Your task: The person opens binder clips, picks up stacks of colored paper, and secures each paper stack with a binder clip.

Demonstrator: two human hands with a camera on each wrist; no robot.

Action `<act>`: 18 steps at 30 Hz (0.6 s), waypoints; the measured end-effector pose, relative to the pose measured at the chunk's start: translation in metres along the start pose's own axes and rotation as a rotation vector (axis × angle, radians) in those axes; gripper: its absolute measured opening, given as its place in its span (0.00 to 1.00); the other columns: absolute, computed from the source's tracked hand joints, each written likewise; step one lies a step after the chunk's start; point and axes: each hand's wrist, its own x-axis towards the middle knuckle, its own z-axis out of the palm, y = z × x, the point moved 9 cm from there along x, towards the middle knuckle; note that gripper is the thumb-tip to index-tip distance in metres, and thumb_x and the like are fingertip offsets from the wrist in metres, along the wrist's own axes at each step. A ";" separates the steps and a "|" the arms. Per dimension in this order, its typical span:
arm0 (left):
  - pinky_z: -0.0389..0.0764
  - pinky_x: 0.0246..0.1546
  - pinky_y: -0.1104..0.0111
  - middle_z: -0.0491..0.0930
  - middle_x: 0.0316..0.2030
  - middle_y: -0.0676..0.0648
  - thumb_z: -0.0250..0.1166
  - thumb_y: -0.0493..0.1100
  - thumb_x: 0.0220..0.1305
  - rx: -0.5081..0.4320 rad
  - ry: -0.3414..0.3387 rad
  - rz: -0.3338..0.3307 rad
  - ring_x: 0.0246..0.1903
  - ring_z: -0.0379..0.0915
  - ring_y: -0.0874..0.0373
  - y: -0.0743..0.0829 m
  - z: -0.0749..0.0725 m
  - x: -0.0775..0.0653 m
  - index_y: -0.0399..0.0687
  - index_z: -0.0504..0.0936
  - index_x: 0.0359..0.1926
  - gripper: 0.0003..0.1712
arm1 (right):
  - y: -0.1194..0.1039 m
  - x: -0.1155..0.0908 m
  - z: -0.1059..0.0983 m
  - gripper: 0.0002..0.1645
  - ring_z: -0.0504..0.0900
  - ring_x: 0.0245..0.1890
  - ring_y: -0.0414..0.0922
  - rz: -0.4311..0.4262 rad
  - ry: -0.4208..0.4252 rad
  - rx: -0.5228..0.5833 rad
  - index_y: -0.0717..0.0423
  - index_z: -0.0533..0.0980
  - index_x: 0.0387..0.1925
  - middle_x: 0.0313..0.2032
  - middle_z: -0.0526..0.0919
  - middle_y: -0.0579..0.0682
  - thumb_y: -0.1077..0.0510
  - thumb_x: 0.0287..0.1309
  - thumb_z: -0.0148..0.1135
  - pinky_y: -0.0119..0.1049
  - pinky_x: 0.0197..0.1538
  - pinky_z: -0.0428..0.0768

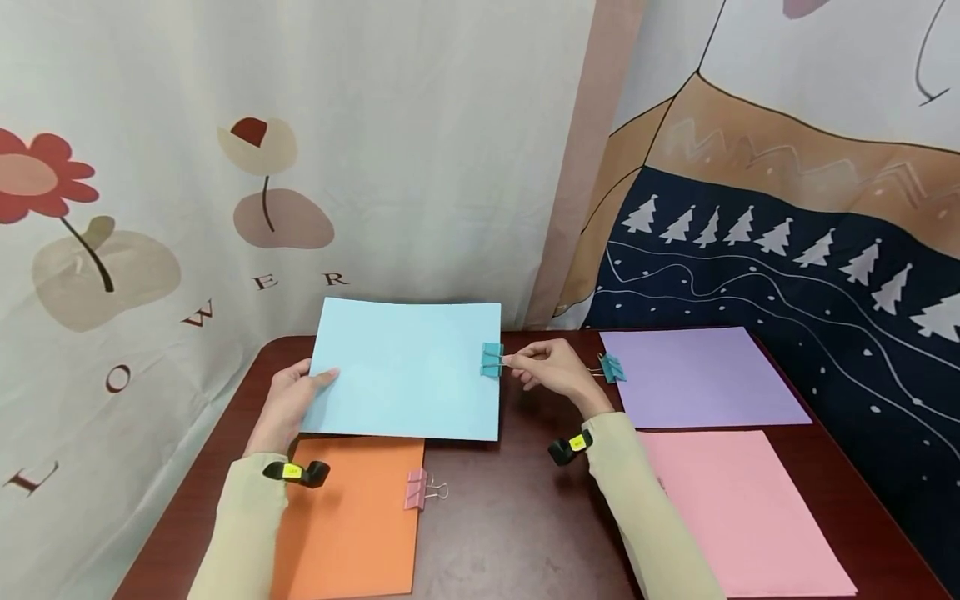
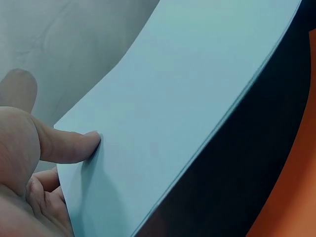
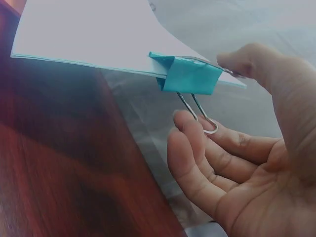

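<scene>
A stack of light blue paper (image 1: 408, 371) is held up and tilted over the back of the table. My left hand (image 1: 288, 402) grips its left edge; in the left wrist view the thumb (image 2: 74, 146) presses the top sheet and fingers curl underneath. On the right edge sits a teal binder clip (image 1: 491, 360). My right hand (image 1: 553, 365) pinches the clip's wire handles, with the thumb (image 3: 249, 58) on the upper one and fingertips at the lower one. The clip's body straddles the sheets' edge in the right wrist view.
Orange paper (image 1: 352, 517) with a pink binder clip (image 1: 416, 490) lies front left. Purple paper (image 1: 705, 375) with another teal binder clip (image 1: 611, 367) lies back right, and pink paper (image 1: 750, 508) in front of it. A printed curtain (image 1: 435, 167) hangs behind the dark wooden table (image 1: 517, 533).
</scene>
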 end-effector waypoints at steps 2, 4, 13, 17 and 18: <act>0.77 0.63 0.46 0.68 0.71 0.35 0.58 0.58 0.76 0.011 -0.003 -0.004 0.63 0.73 0.43 -0.001 -0.003 0.002 0.41 0.64 0.75 0.38 | -0.001 0.003 0.002 0.28 0.86 0.46 0.64 0.012 0.008 -0.002 0.56 0.86 0.44 0.45 0.88 0.68 0.37 0.56 0.73 0.52 0.50 0.87; 0.75 0.64 0.45 0.67 0.72 0.35 0.58 0.58 0.76 0.025 -0.008 -0.014 0.64 0.72 0.42 -0.001 -0.006 0.004 0.41 0.63 0.76 0.39 | -0.002 0.006 0.003 0.29 0.87 0.46 0.62 0.018 0.020 -0.019 0.58 0.86 0.45 0.45 0.88 0.67 0.36 0.57 0.73 0.52 0.50 0.87; 0.67 0.69 0.39 0.61 0.74 0.30 0.56 0.57 0.77 0.088 -0.016 -0.047 0.71 0.64 0.35 -0.003 -0.022 0.014 0.37 0.56 0.79 0.42 | -0.007 0.019 0.015 0.34 0.88 0.43 0.59 0.008 0.052 -0.069 0.59 0.87 0.44 0.43 0.88 0.63 0.33 0.57 0.71 0.51 0.52 0.86; 0.67 0.68 0.37 0.59 0.75 0.28 0.57 0.57 0.76 0.135 -0.007 -0.058 0.71 0.62 0.33 -0.006 -0.033 0.020 0.35 0.54 0.79 0.44 | -0.008 0.027 0.024 0.35 0.87 0.45 0.60 0.018 0.042 -0.086 0.60 0.86 0.45 0.45 0.88 0.64 0.32 0.58 0.69 0.52 0.53 0.85; 0.67 0.68 0.37 0.59 0.75 0.28 0.57 0.57 0.76 0.140 -0.008 -0.061 0.71 0.62 0.33 -0.006 -0.035 0.022 0.35 0.54 0.79 0.44 | -0.009 0.028 0.026 0.36 0.87 0.46 0.60 0.018 0.041 -0.092 0.61 0.86 0.46 0.45 0.88 0.64 0.32 0.58 0.69 0.53 0.54 0.85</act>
